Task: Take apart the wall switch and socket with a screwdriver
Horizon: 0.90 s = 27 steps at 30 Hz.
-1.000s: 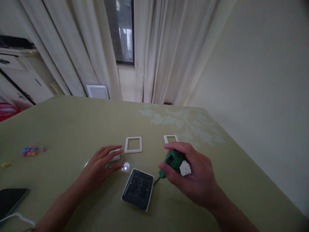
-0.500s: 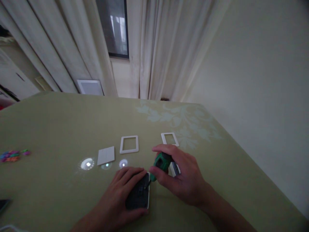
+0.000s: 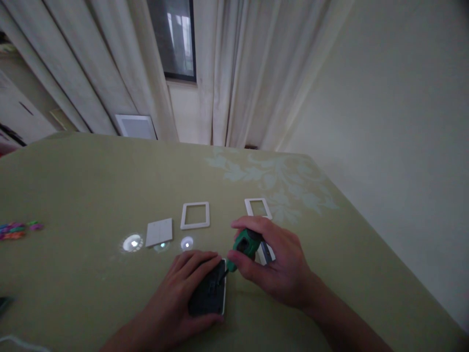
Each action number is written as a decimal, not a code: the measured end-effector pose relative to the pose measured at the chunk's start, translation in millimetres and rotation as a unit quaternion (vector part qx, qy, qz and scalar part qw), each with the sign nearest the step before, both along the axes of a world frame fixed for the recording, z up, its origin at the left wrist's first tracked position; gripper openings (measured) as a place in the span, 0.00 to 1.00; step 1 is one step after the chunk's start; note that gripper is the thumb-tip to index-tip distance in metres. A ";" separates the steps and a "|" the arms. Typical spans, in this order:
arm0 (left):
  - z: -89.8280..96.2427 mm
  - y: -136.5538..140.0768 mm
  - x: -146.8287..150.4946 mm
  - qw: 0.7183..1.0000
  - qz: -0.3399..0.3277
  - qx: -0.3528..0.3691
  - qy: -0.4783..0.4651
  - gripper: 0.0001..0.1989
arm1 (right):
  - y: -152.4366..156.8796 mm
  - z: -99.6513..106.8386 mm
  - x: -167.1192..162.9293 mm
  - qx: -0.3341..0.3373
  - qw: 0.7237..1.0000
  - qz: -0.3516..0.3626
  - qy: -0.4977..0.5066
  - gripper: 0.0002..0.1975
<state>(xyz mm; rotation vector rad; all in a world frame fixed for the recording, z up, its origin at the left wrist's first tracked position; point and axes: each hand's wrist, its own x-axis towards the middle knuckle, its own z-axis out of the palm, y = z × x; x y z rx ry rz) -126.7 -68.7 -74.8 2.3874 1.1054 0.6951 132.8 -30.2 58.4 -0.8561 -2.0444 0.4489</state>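
Note:
My left hand [image 3: 185,291] is closed around a dark, square wall-switch module [image 3: 208,293] with a thin white edge, fingers over its far side and thumb along its near side. Gripped in my right hand [image 3: 280,261] is a green and black screwdriver [image 3: 246,244]. Its thin shaft slants down to the left, and the tip meets the dark face of the module near its middle. Partly covered by my right hand lies another white and dark piece [image 3: 266,252]; its kind I cannot make out.
Beyond my hands lie a white square frame [image 3: 182,216], a second white frame [image 3: 249,207] and a white switch panel [image 3: 159,232] on the green table [image 3: 110,186]. Small colourful pieces [image 3: 16,230] are at the far left, a white cable [image 3: 22,342] at the near left. A wall [image 3: 403,146] borders the right.
The view has shifted slightly, so things on the table sit a little higher. Both hands keep their hold, and the screwdriver stays at the module with hardly any visible movement.

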 end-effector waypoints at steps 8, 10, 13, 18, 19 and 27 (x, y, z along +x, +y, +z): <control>0.2 0.4 1.9 1.000 -0.006 -0.022 -0.012 0.47 | -3.8 6.3 -2.1 0.040 0.995 0.083 -0.031 0.13; 0.1 0.7 2.5 1.000 -0.008 -0.021 -0.010 0.47 | -7.4 9.1 -2.9 0.075 0.994 0.052 -0.063 0.08; -1.0 0.8 3.3 1.000 -0.008 -0.010 -0.017 0.47 | -12.4 12.8 -3.5 0.106 0.988 -0.010 -0.107 0.09; 1.2 0.4 4.6 0.999 -0.002 0.011 -0.031 0.46 | -10.8 18.8 -1.5 0.078 0.987 0.078 -0.117 0.10; 2.4 0.7 4.7 0.999 -0.004 0.014 -0.034 0.45 | -9.7 19.8 -1.2 0.082 0.985 0.100 -0.118 0.09; 2.7 0.9 4.9 1.000 -0.004 -0.008 -0.016 0.44 | -15.1 16.8 -6.9 0.108 0.988 0.016 -0.112 0.11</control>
